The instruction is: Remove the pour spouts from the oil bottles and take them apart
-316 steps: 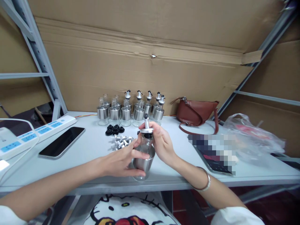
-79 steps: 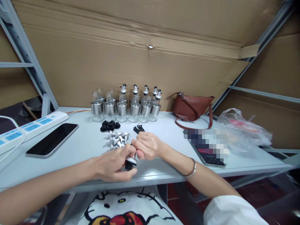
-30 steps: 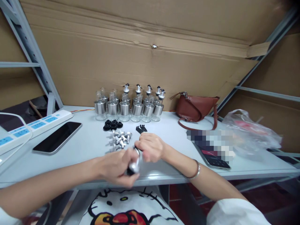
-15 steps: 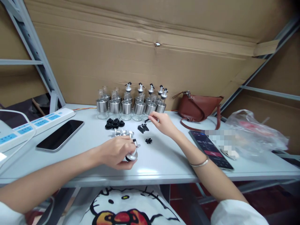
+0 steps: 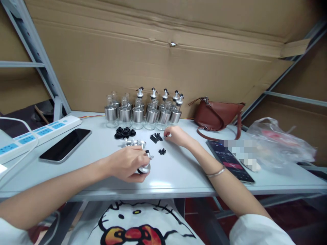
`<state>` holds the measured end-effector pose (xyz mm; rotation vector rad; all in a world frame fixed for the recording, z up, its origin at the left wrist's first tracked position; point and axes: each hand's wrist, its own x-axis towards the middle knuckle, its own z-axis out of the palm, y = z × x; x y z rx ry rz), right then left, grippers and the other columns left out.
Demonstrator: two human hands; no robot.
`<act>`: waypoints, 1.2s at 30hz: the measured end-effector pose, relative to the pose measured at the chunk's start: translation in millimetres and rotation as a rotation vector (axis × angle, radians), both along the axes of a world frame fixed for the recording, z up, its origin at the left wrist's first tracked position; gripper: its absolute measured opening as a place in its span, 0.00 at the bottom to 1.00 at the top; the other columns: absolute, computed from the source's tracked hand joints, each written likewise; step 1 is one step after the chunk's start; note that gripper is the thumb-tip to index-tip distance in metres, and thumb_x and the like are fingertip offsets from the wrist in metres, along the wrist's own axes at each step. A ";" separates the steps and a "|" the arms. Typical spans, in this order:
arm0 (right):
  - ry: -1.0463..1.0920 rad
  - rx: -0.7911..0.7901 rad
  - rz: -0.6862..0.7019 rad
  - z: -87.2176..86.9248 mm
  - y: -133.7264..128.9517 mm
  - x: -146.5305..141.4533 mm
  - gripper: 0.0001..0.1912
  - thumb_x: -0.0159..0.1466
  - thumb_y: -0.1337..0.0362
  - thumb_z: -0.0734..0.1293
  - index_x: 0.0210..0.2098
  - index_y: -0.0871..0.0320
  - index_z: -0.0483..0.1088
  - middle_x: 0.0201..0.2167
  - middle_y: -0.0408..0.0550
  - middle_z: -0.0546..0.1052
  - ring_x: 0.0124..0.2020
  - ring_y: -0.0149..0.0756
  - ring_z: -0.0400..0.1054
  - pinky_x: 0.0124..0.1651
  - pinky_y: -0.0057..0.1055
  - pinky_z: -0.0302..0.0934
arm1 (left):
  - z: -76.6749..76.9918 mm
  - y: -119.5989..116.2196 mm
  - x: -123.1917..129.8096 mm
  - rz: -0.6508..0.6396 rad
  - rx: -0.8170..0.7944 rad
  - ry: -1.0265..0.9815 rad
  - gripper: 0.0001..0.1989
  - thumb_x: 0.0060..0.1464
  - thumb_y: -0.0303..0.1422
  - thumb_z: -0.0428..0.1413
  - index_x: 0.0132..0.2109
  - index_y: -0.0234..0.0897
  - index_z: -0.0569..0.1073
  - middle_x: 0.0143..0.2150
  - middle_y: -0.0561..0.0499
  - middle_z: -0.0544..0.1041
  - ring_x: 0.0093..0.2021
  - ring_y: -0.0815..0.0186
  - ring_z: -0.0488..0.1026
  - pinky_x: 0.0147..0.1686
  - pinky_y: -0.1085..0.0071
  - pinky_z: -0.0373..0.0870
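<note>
My left hand (image 5: 129, 163) is closed around a silver pourer top (image 5: 145, 168) with a black tip, held low over the front part of the table. Fingertips pinched, my right hand (image 5: 176, 136) is just right of several thin black levers (image 5: 156, 137); a small dark piece shows between the fingers. Closer to me lie several tiny black parts (image 5: 162, 151). Beyond my left hand are more silver pourer pieces (image 5: 133, 143), partly covered by it, and a cluster of black stoppers (image 5: 125, 132).
Glass bottles with steel bands (image 5: 138, 115) stand in rows at the back, several with pourers. A brown bag (image 5: 217, 115), a lit phone (image 5: 230, 161) and a plastic bag (image 5: 281, 139) are right; a dark phone (image 5: 66, 144) and power strip (image 5: 43, 133) are left.
My right hand has moved slightly toward me and to the right, away from the bottles, its fingers more curled. My left hand still holds the pourer top in nearly the same place.
</note>
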<state>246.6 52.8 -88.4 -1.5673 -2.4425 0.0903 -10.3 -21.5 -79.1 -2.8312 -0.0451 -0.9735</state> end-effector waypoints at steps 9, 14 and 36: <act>0.063 -0.048 0.094 -1.2 -4.6 -5.8 0.12 0.53 0.79 0.66 0.35 0.61 0.73 0.35 0.50 0.78 0.38 0.38 0.72 0.43 0.30 0.62 | 1.7 0.0 -0.5 0.002 -0.009 0.008 0.10 0.55 0.28 0.46 0.27 0.41 0.54 0.18 0.57 0.61 0.19 0.67 0.58 0.24 0.73 0.61; 0.107 -0.050 0.134 -1.7 -6.0 -7.6 0.13 0.54 0.77 0.67 0.39 0.61 0.72 0.37 0.49 0.78 0.40 0.38 0.72 0.45 0.32 0.63 | 1.6 0.1 -1.5 0.018 -0.021 0.022 0.10 0.54 0.28 0.46 0.27 0.40 0.54 0.18 0.57 0.61 0.19 0.68 0.59 0.25 0.72 0.62; 0.139 0.053 0.305 -15.1 -4.9 -17.6 0.08 0.60 0.69 0.67 0.40 0.61 0.75 0.37 0.51 0.74 0.37 0.37 0.68 0.43 0.33 0.63 | 1.7 0.0 -0.8 0.020 -0.004 0.011 0.09 0.55 0.28 0.46 0.28 0.40 0.55 0.19 0.57 0.62 0.19 0.67 0.59 0.26 0.72 0.61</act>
